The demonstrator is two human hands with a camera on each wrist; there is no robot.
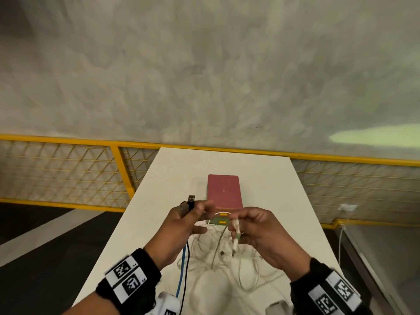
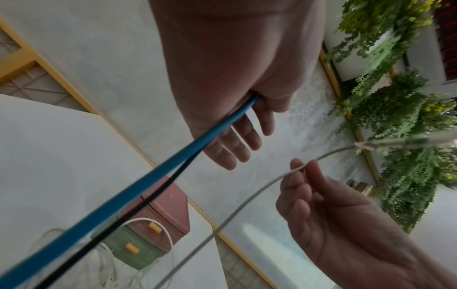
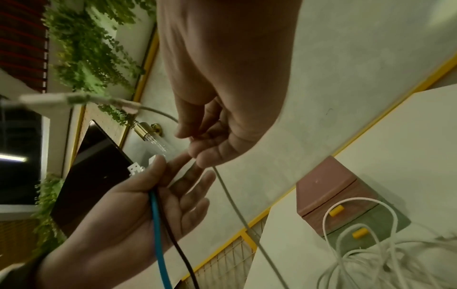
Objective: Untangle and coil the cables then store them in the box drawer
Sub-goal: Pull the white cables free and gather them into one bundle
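My left hand (image 1: pixel 193 209) is raised over the white table (image 1: pixel 172 169) and pinches a blue cable (image 1: pixel 180 276) and a black cable (image 1: pixel 186 269) between thumb and forefinger. The black USB plug (image 1: pixel 191 198) sticks up above the fingers. My right hand (image 1: pixel 235 226) pinches a grey-white cable (image 3: pixel 235 205) near its plug ends (image 1: pixel 236 227). Both held cables hang down into a tangle of white cables (image 1: pixel 222 264) on the table. Behind the hands stands the box (image 1: pixel 223 192), with a pink top and green drawers (image 1: pixel 221 220) with yellow handles, both shut. A white loop (image 3: pixel 358 201) lies against the drawer fronts.
A yellow-framed mesh railing (image 1: pixel 68 169) runs behind and left of the narrow table, below a grey wall (image 1: pixel 204 76). The table's side edges lie close to both forearms. A white plug (image 1: pixel 346 208) hangs at the railing on the right. Green plants (image 2: pixel 395 117) show in the wrist views.
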